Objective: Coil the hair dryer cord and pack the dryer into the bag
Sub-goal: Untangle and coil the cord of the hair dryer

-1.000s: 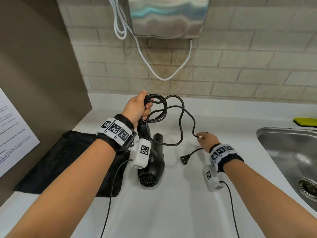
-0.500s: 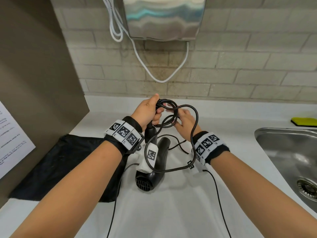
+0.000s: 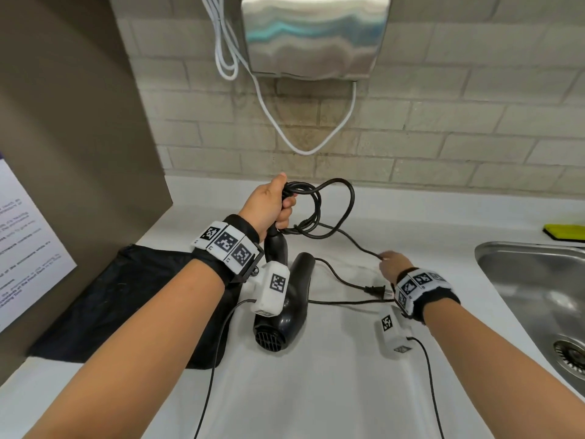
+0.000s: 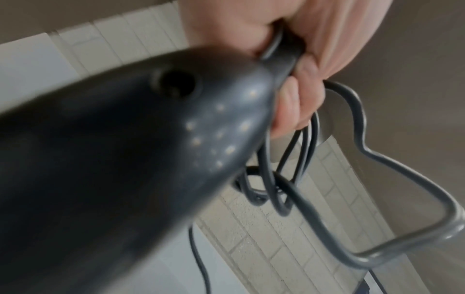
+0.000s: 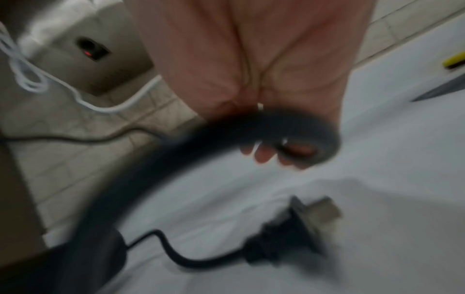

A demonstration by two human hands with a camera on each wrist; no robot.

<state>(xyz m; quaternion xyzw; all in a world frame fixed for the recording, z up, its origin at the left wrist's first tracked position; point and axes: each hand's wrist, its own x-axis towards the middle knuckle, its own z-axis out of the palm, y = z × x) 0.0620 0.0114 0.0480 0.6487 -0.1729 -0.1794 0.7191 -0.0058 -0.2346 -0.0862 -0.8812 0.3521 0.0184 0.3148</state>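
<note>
A black hair dryer [image 3: 285,299] stands nose-down on the white counter, its handle up in my left hand [image 3: 272,204]. That hand grips the handle top together with several loops of black cord [image 3: 316,210]; in the left wrist view the handle [image 4: 125,159] and loops [image 4: 289,169] fill the picture. From the loops the cord runs right to my right hand [image 3: 391,261], which pinches it just above the counter; the right wrist view shows the cord [image 5: 289,135] curled through the fingers. The plug [image 3: 375,290] lies on the counter beside that hand, also blurred as plug [image 5: 289,234]. A flat black bag [image 3: 120,299] lies left of the dryer.
A steel sink [image 3: 538,286] is sunk in the counter at the right, a yellow sponge [image 3: 565,231] behind it. A wall hand dryer [image 3: 313,36] with a white cable [image 3: 304,147] hangs above. A brown partition [image 3: 72,137] with a paper notice bounds the left.
My right hand has left the loops at the left hand and moved right and down along the cord, pinching it near the plug. One more loop sits in the left hand.
</note>
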